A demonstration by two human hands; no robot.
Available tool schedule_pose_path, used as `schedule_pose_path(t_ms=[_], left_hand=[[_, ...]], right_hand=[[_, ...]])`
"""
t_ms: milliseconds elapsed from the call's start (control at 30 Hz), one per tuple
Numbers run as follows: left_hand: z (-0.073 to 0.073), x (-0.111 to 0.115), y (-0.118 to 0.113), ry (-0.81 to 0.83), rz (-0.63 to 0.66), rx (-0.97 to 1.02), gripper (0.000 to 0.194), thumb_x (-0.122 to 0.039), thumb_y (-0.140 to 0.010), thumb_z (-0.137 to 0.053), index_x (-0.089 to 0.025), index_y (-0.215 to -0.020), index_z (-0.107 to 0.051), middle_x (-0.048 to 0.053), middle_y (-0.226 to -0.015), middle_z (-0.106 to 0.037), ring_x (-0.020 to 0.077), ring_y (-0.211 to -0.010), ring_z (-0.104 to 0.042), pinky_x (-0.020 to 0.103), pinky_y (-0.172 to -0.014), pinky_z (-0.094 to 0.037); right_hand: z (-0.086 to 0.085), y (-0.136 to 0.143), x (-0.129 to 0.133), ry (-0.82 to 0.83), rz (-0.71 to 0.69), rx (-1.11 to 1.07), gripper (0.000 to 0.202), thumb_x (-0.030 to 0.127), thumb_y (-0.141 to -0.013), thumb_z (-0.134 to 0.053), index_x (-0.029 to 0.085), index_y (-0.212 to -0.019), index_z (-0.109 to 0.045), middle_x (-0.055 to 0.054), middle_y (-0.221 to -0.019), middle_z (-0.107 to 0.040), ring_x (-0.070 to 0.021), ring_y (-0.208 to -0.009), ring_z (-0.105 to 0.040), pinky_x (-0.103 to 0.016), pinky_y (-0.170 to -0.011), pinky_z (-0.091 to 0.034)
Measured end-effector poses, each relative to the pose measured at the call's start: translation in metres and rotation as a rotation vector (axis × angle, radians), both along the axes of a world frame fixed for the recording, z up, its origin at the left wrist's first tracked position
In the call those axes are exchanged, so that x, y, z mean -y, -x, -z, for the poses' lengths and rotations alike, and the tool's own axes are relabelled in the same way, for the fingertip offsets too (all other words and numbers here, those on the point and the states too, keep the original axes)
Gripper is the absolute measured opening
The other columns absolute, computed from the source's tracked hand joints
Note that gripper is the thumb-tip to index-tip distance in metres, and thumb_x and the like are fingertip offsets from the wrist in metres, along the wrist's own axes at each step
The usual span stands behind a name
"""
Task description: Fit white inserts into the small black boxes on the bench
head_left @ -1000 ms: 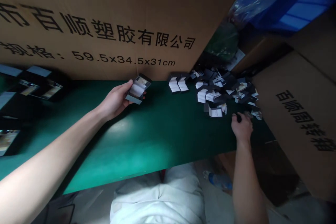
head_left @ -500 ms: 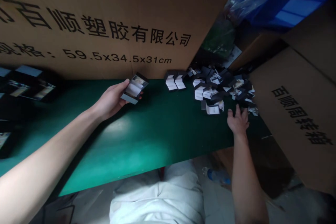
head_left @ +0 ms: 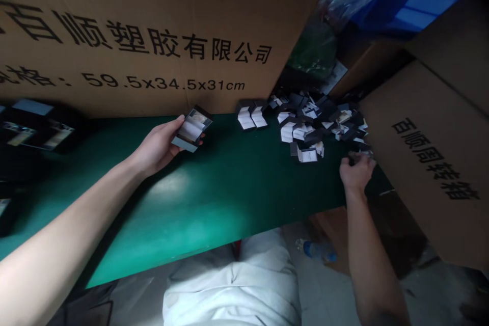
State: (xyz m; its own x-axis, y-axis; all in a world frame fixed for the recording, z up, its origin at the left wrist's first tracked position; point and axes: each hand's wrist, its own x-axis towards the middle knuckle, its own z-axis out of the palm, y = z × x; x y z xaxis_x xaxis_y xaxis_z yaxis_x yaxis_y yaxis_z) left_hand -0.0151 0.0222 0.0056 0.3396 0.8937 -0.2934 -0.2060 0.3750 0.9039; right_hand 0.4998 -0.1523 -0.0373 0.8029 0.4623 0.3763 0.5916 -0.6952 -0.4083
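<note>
Head camera view: a left hand (head_left: 156, 146) grips an open dark box (head_left: 193, 131) above a green table (head_left: 229, 178), while the right hand (head_left: 357, 170) curls at the edge of a jumbled heap of small boxes (head_left: 326, 109); whether it grasps anything cannot be told. A large printed carton (head_left: 183, 5) walls off the far side, and a second carton (head_left: 439, 137) crowds the right. Black boxes (head_left: 32, 107) at left are cut off by the frame, their contents blurred.

Pale, creased trousers (head_left: 233, 290) — bare forearms (head_left: 95, 209)
</note>
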Motion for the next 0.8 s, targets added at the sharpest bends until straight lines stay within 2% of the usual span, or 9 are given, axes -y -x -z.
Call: schedule_pose_path(t_ms=[100, 167, 267, 367, 467, 567, 667, 733, 800], left_hand=[[-0.001, 0.0, 0.0, 0.009, 0.001, -0.01, 0.044, -0.042, -0.115, -0.048, -0.014, -0.113, -0.081, 0.007, -0.094, -0.086, 0.0205, -0.105, -0.078, 0.036, -0.081, -0.055], [-0.001, 0.0, 0.0, 0.001, 0.004, -0.018, 0.046, -0.042, -0.116, -0.044, -0.015, -0.114, -0.081, 0.007, -0.094, -0.086, 0.0192, -0.1, -0.08, 0.034, -0.079, -0.056], [-0.003, 0.001, 0.0, -0.02, 0.007, -0.026, 0.039, -0.042, -0.112, -0.053, -0.014, -0.116, -0.081, 0.008, -0.098, -0.086, 0.0174, -0.092, -0.081, 0.029, -0.08, -0.062], [-0.005, 0.002, -0.001, -0.028, -0.005, -0.037, 0.036, -0.041, -0.11, -0.058, -0.012, -0.117, -0.079, 0.009, -0.099, -0.086, 0.0162, -0.087, -0.081, 0.025, -0.079, -0.065], [-0.006, 0.001, -0.001, -0.013, -0.008, -0.038, 0.039, -0.04, -0.113, -0.052, -0.013, -0.117, -0.08, 0.007, -0.099, -0.086, 0.0154, -0.088, -0.081, 0.024, -0.081, -0.064], [-0.007, 0.002, -0.002, 0.003, -0.013, -0.037, 0.044, -0.038, -0.116, -0.044, -0.014, -0.114, -0.081, 0.006, -0.097, -0.086, 0.0148, -0.091, -0.081, 0.025, -0.082, -0.063], [-0.01, 0.004, -0.004, 0.008, -0.018, -0.042, 0.045, -0.036, -0.117, -0.043, -0.014, -0.107, -0.081, 0.005, -0.09, -0.086, 0.0134, -0.084, -0.081, 0.023, -0.075, -0.062], [-0.013, 0.007, -0.005, 0.003, -0.024, -0.038, 0.041, -0.037, -0.115, -0.048, -0.013, -0.107, -0.08, 0.006, -0.089, -0.085, 0.0136, -0.081, -0.08, 0.023, -0.074, -0.063], [-0.015, 0.008, -0.006, -0.005, -0.033, -0.032, 0.036, -0.038, -0.112, -0.055, -0.011, -0.11, -0.079, 0.009, -0.091, -0.085, 0.015, -0.082, -0.08, 0.024, -0.074, -0.064]], right_hand=[[0.0, -0.005, -0.003, 0.019, 0.102, -0.024, 0.07, 0.034, -0.079, -0.061, 0.016, -0.147, -0.056, -0.025, -0.16, -0.045, -0.0461, -0.148, -0.045, -0.069, -0.118, -0.041], [-0.001, -0.006, -0.006, 0.08, 0.127, -0.084, 0.077, 0.039, -0.083, -0.062, 0.019, -0.156, -0.048, -0.023, -0.17, -0.036, -0.0492, -0.155, -0.036, -0.074, -0.12, -0.036], [0.0, -0.006, -0.01, 0.094, 0.107, -0.128, 0.064, 0.039, -0.089, -0.058, 0.019, -0.15, -0.056, -0.023, -0.162, -0.046, -0.048, -0.152, -0.041, -0.077, -0.122, -0.03], [0.002, -0.011, -0.009, 0.056, 0.074, -0.127, 0.053, 0.035, -0.088, -0.059, 0.015, -0.137, -0.065, -0.023, -0.148, -0.057, -0.0434, -0.143, -0.051, -0.068, -0.122, -0.036], [0.003, -0.023, -0.004, -0.042, 0.06, -0.1, 0.057, 0.032, -0.087, -0.062, 0.013, -0.141, -0.062, -0.025, -0.151, -0.052, -0.0365, -0.146, -0.05, -0.053, -0.123, -0.038], [0.001, -0.04, 0.0, -0.167, 0.083, -0.078, 0.057, 0.029, -0.088, -0.062, 0.01, -0.142, -0.06, -0.029, -0.153, -0.05, -0.0335, -0.148, -0.047, -0.047, -0.124, -0.034], [-0.001, -0.057, 0.001, -0.174, 0.122, -0.081, 0.043, 0.023, -0.091, -0.055, 0.009, -0.131, -0.066, -0.032, -0.145, -0.054, -0.0352, -0.144, -0.048, -0.053, -0.12, -0.032], [0.0, -0.065, 0.0, -0.158, 0.11, -0.094, 0.027, 0.027, -0.092, -0.056, 0.014, -0.111, -0.072, -0.029, -0.133, -0.061, -0.0365, -0.135, -0.053, -0.058, -0.115, -0.034], [0.002, -0.069, -0.003, -0.147, 0.082, -0.093, 0.016, 0.032, -0.091, -0.061, 0.019, -0.089, -0.07, -0.024, -0.119, -0.066, -0.036, -0.125, -0.056, -0.06, -0.109, -0.036]])
